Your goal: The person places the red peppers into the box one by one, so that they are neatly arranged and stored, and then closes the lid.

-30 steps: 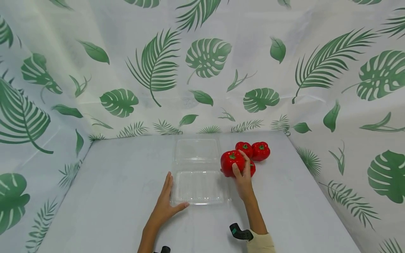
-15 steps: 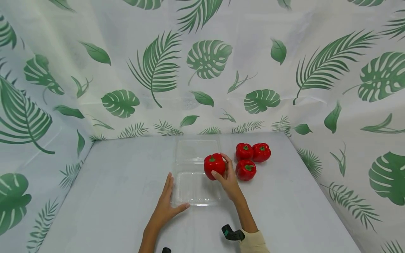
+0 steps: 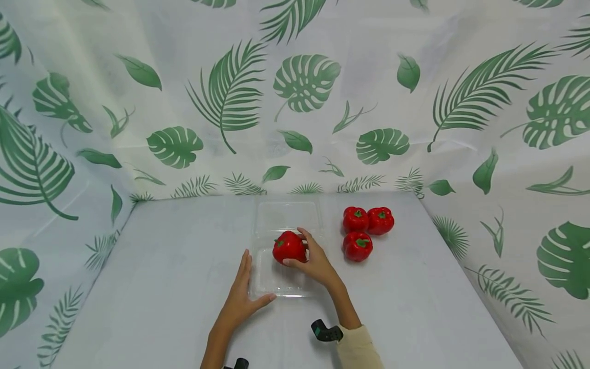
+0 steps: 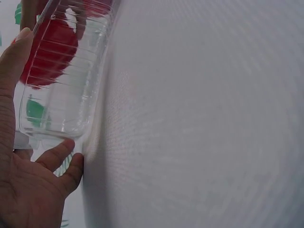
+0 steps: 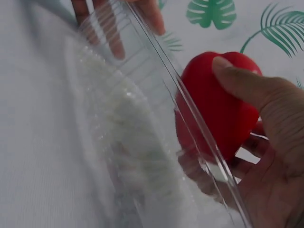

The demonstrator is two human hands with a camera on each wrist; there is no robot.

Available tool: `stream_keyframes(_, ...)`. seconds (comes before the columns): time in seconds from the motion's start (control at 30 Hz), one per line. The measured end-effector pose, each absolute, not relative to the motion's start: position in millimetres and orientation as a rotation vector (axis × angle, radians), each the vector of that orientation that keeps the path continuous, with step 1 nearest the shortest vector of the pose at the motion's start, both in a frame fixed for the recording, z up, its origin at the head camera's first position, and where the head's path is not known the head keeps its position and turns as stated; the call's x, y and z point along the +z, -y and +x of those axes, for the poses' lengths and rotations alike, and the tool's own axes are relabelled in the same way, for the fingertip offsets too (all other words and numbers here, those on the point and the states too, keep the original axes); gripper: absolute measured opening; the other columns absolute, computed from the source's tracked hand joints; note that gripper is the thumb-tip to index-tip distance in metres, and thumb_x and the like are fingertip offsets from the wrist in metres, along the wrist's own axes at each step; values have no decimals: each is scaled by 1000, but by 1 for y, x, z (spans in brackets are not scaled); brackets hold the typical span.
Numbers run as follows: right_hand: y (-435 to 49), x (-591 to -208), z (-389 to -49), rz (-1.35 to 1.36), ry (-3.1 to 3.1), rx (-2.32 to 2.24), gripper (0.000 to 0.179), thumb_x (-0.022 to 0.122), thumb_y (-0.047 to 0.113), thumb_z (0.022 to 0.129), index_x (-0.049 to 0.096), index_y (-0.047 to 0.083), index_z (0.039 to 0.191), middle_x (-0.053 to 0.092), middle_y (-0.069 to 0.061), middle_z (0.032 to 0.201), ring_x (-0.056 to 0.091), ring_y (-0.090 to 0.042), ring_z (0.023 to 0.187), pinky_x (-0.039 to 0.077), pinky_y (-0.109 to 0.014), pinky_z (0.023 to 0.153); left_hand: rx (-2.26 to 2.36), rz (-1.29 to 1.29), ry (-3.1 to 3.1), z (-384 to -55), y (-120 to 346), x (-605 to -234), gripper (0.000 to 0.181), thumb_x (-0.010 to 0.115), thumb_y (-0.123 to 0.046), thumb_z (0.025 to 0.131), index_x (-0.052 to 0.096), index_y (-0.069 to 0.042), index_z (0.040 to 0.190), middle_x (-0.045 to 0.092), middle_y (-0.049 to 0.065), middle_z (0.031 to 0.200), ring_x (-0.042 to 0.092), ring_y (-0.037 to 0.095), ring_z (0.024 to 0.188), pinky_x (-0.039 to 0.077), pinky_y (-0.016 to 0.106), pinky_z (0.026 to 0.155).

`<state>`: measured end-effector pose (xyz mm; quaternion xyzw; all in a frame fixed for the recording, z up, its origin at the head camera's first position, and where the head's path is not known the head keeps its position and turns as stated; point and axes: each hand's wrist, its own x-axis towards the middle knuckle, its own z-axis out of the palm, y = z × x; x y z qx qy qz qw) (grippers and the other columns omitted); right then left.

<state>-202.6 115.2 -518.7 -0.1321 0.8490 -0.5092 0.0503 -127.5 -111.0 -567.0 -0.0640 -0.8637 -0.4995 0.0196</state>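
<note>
My right hand (image 3: 318,265) grips a red bell pepper (image 3: 288,248) with a green stem, thumb on the near side and fingers on the far side. The pepper is over the base of a clear plastic clamshell container (image 3: 272,282), whose lid (image 3: 288,215) lies folded back behind it. In the right wrist view the pepper (image 5: 218,99) shows partly through the container wall. My left hand (image 3: 241,302) rests with fingers straight along the container's left side, its thumb at the near left corner. The left wrist view shows that hand (image 4: 33,185) close against the container (image 4: 61,109).
Three more red bell peppers stand grouped on the white table (image 3: 161,277) to the right: a near one (image 3: 357,246), a back left one (image 3: 355,219) and a back right one (image 3: 380,221). A leaf-patterned sheet (image 3: 341,92) borders the table at the back and sides.
My right hand has carried the bell pepper leftward, from beside the other peppers to over the container base, and the pepper has tipped leftward. My left hand has stayed at the container.
</note>
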Motion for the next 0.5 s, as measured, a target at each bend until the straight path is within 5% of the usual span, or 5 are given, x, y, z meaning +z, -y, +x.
stream_keyframes(0.5,-82,-528,-211,-554,-2746,-1303,85,83,30,77,37,9,146,51,-16,135,51,-33,126,50,-54,100,-1563,-193,2687,-128,112,-567,114,83,-41,73,12,-16,158,6,-4,166,24,32,149,33,55,111)
